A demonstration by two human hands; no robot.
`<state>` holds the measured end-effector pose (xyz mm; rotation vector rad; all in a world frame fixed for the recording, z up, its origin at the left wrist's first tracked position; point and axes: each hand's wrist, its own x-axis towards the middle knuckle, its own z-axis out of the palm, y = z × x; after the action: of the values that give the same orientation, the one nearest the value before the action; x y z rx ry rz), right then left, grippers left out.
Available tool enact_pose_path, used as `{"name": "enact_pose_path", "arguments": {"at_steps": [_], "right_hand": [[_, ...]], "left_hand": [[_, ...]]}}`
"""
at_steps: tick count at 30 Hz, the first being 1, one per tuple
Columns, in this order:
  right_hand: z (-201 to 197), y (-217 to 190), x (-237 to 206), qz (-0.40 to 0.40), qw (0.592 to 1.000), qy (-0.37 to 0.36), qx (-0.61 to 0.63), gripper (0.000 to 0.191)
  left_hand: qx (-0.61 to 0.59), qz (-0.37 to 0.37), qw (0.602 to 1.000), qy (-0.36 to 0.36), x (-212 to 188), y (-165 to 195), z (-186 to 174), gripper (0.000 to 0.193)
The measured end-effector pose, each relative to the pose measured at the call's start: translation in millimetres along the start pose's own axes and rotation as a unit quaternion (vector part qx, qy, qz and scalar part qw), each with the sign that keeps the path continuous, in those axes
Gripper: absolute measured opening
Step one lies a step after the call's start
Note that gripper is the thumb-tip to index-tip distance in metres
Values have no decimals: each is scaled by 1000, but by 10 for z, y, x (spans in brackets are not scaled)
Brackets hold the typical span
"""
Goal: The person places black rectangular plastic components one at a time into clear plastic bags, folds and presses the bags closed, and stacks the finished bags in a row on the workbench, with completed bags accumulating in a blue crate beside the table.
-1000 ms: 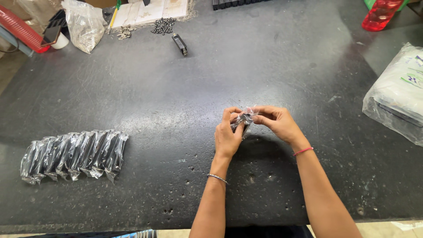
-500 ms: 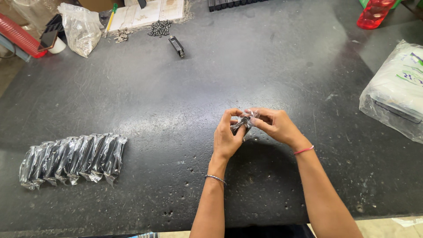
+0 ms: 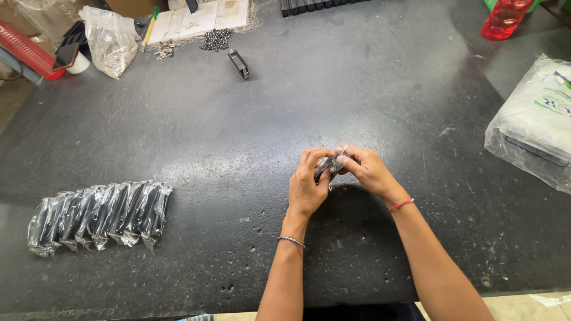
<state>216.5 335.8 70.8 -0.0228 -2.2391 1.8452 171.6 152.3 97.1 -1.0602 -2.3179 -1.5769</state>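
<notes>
Both hands meet over the middle of the dark table [image 3: 369, 89]. My left hand [image 3: 306, 184] and my right hand [image 3: 369, 169] pinch a small dark part in a clear plastic bag [image 3: 331, 164] between the fingertips, just above the tabletop. The part is mostly hidden by the fingers. A thin metal bangle sits on the left wrist and a red thread on the right wrist. To the left lies a row of several dark parts wrapped in clear plastic bags [image 3: 98, 215], side by side.
At the back left are a clear bag of small metal pieces [image 3: 110, 40], a loose dark part [image 3: 239, 63], a pile of small dark hardware [image 3: 215, 39] and an open notebook [image 3: 196, 18]. A large white plastic-wrapped package [image 3: 532, 122] lies at the right edge, a red bottle [image 3: 504, 19] behind it.
The hands stay together on the small bagged part; the fingers have shifted slightly around it. The view has drifted a little.
</notes>
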Motion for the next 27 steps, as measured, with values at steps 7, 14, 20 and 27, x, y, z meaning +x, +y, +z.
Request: {"name": "enact_pose_path", "arguments": {"at_steps": [7,14,20,27], "right_hand": [[8,-22,2,15,1000,8,9,23],[0,138,28,28,999,38,7,19],[-15,265,66,18,997,18,74,19],[-106,81,6,37,993,-32,106,36]], "left_hand": [[0,12,1000,-18,18,22,-21,36],[34,-16,999,-27,30,37,28,36],[44,-9,999,-25,25,16,27,30],[41,-23,998,-31,30,-12,25,27]]}}
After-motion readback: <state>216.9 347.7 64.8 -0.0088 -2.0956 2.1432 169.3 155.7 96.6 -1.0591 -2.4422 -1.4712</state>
